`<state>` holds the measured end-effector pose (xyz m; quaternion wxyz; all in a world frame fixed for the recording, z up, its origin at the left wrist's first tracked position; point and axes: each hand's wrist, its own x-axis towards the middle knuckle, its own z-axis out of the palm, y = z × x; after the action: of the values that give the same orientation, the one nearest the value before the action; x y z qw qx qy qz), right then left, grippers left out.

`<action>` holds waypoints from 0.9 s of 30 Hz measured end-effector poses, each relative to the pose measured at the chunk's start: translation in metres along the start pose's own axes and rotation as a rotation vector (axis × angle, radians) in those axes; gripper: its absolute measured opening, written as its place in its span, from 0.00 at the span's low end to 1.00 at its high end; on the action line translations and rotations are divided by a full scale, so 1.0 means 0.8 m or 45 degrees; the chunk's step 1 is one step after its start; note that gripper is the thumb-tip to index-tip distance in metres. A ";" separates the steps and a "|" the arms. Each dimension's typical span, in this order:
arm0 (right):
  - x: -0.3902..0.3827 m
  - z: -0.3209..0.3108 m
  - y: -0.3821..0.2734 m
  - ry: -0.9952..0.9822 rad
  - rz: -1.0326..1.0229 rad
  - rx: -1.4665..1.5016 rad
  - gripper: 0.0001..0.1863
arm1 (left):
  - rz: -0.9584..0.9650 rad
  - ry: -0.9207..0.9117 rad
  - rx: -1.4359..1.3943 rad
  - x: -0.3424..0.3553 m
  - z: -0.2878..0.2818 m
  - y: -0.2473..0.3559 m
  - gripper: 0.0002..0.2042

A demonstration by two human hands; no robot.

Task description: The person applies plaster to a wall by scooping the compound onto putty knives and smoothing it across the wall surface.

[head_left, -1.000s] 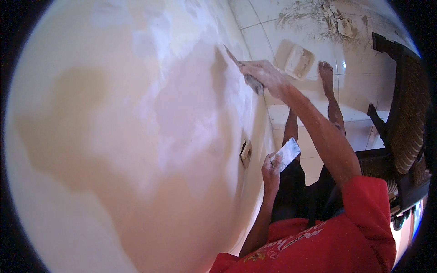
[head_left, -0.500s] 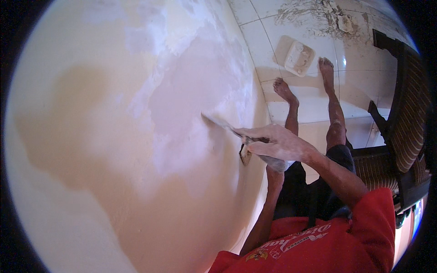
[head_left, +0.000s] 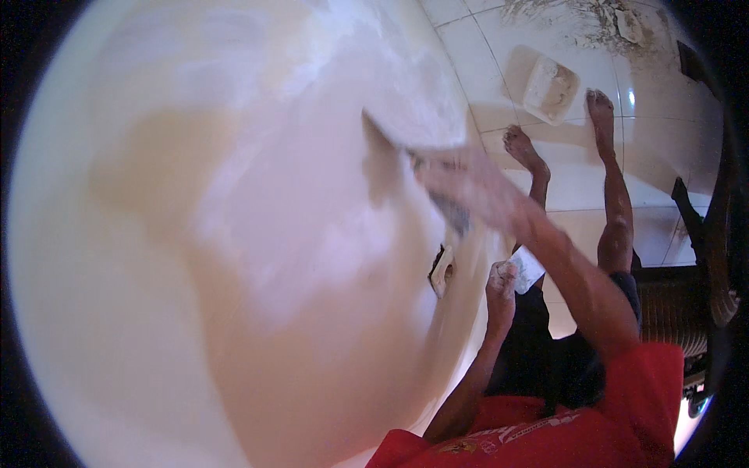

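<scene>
My right hand [head_left: 476, 191], dusted with pale powder and smeared by motion, is closed around a putty knife [head_left: 409, 140]. Its blade edge lies at the wall, over a greyish-white patch of filler [head_left: 304, 156] on the cream wall [head_left: 156, 327]. The knife's dark handle end shows below the palm. Lower down, near my lap, my left hand [head_left: 502, 282] is closed on a flat, pale, putty-smeared plate [head_left: 528, 270]; part of it is hidden behind my right forearm.
A pale rectangular tub [head_left: 551, 90] with putty residue stands on the tiled floor [head_left: 476, 58] by my bare feet. Crumbled debris [head_left: 624, 23] lies beyond it. A small dark-edged wall fitting [head_left: 441, 273] sits below the knife. At right stands a dark chair [head_left: 675, 308] with a striped seat.
My right hand and the putty knife have moved up along the wall, away from my left hand. The left hand and its flat plate now show. The whole view has shifted a little.
</scene>
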<state>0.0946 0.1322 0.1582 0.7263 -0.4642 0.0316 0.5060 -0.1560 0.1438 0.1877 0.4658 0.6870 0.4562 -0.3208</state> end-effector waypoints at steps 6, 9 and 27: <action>-0.099 0.006 -0.040 -0.573 0.096 -0.129 0.26 | 0.693 0.571 0.684 0.061 0.074 -0.224 0.17; -0.097 -0.037 -0.020 -0.593 -0.113 0.089 0.26 | 0.843 0.827 0.696 0.106 0.087 -0.224 0.16; 0.117 -0.227 -0.011 -0.289 -0.732 0.146 0.28 | 0.743 0.963 -0.869 0.263 0.082 0.081 0.07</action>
<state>0.2241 0.0694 0.0123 0.8635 -0.3530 -0.1537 0.3257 -0.0177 0.1422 0.0044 0.5346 0.6620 0.4602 0.2533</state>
